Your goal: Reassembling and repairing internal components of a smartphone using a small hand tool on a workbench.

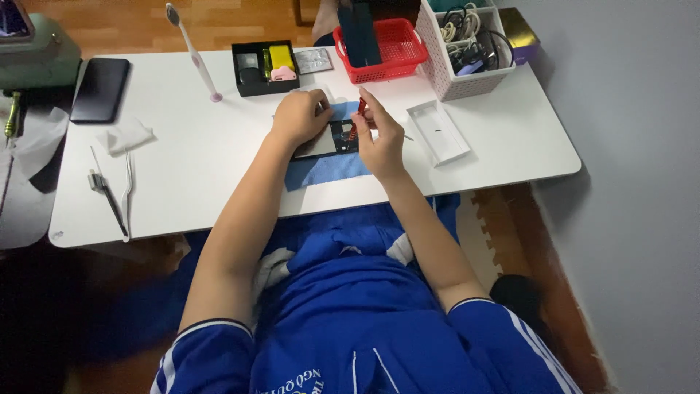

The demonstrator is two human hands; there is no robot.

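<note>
An opened phone [337, 138] lies on a blue cloth [324, 169] on the white table [219, 160]. My left hand [297, 117] rests curled on the phone's left end, pressing it down. My right hand [379, 135] pinches a small red-handled tool [359, 109] held upright over the phone's exposed inside. The tool's tip is hidden behind my fingers.
A black box of small tools [264, 67], a red basket [386, 45] and a white basket of cables [467, 47] stand at the back. A white tray [439, 131] lies to the right. Tweezers [109, 193], a tissue [125, 135], a dark phone [100, 89] and a brush stand [193, 51] lie left.
</note>
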